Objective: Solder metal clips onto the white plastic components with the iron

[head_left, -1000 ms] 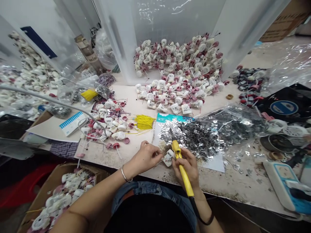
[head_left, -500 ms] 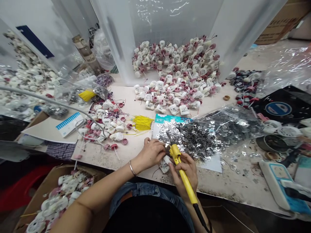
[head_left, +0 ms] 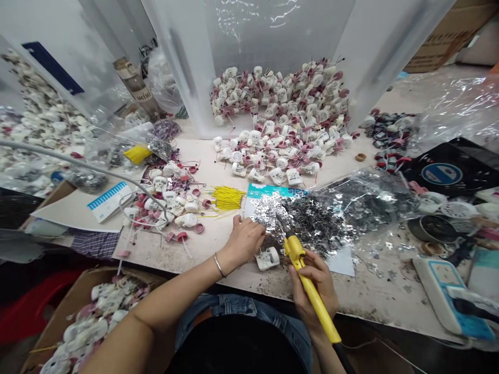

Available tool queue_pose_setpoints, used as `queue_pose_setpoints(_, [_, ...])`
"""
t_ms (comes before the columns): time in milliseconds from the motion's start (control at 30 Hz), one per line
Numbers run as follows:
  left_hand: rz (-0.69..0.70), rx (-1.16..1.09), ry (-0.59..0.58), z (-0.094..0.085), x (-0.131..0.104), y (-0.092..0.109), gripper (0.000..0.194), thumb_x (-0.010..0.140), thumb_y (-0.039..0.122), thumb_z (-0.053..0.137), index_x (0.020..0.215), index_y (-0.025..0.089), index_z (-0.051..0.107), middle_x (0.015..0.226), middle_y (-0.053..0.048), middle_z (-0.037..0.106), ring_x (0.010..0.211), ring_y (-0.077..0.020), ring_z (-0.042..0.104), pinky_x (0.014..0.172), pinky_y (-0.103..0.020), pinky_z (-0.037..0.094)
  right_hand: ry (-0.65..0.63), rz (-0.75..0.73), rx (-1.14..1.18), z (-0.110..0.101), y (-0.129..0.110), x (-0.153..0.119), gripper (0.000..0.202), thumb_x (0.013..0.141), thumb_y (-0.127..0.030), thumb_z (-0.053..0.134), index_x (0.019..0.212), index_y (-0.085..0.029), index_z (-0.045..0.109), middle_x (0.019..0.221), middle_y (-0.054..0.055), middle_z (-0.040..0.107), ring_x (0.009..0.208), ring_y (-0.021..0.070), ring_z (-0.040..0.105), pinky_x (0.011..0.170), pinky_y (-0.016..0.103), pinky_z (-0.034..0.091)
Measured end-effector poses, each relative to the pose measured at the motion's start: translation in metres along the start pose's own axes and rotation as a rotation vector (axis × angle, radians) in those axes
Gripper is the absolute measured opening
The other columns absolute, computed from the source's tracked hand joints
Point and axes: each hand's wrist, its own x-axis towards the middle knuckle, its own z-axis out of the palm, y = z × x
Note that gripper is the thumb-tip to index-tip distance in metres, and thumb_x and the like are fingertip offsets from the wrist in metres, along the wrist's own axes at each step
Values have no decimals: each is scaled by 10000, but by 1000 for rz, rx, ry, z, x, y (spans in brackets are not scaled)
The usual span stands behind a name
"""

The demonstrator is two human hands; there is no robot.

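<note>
My right hand (head_left: 315,283) is wrapped round a yellow soldering tool (head_left: 316,301), its metal tip pointing up and left over a pile of small metal pieces (head_left: 273,210). My left hand (head_left: 245,240) has its fingers bent together just left of that tip; what they hold, if anything, is too small to make out. A white plastic part (head_left: 267,258) lies on the table between both hands, touched by neither. Beyond my left hand is a bundle of yellow wires (head_left: 228,198).
White and pink parts (head_left: 280,156) spill from a clear plastic bin (head_left: 187,78). More parts (head_left: 177,197) lie at the left, crossed by a grey cable (head_left: 89,167). A power strip (head_left: 448,296) sits at the right edge. A cardboard box (head_left: 58,317) of parts stands below the table.
My right hand has moved right with the yellow tool, away from the white part, which now shows fully. My left hand has barely shifted.
</note>
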Motion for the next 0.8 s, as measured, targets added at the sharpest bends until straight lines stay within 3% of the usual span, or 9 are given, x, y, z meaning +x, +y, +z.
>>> queue_pose_setpoints(133, [138,66,45,3,-7,-2,240,965,194,426,898,183,655,882,-73,697,951,-235,555,969,-461,218,-46,-38,-57,-16,4,-6,399,778,-102,654,1154,-213,578,1181,88,608,1074,225,630,826,368,592])
queue_pose_setpoints(300, [-10,-44,-35,1,-18,-5,148,902,212,537,889,200,684,866,-55,721,907,-235,593,891,-420,278,-261,-180,-115,-47,3,-8,549,821,-69,565,1351,-184,484,1270,101,608,1107,237,638,866,358,600])
queue_pose_setpoints(500, [-151,-120,-24,-1,-16,-2,196,883,244,532,784,178,687,814,-53,728,833,-225,612,862,-427,286,-318,-147,-18,-58,5,-10,388,788,-81,588,1164,-177,600,1205,92,651,1061,242,666,844,350,608])
queue_pose_setpoints(800, [-145,-1,-29,-1,-15,7,240,872,233,491,721,168,666,757,-71,711,824,-255,609,845,-453,289,-484,-266,-21,-59,10,-3,511,785,-28,545,1277,-167,554,1225,116,629,1120,232,634,891,350,587])
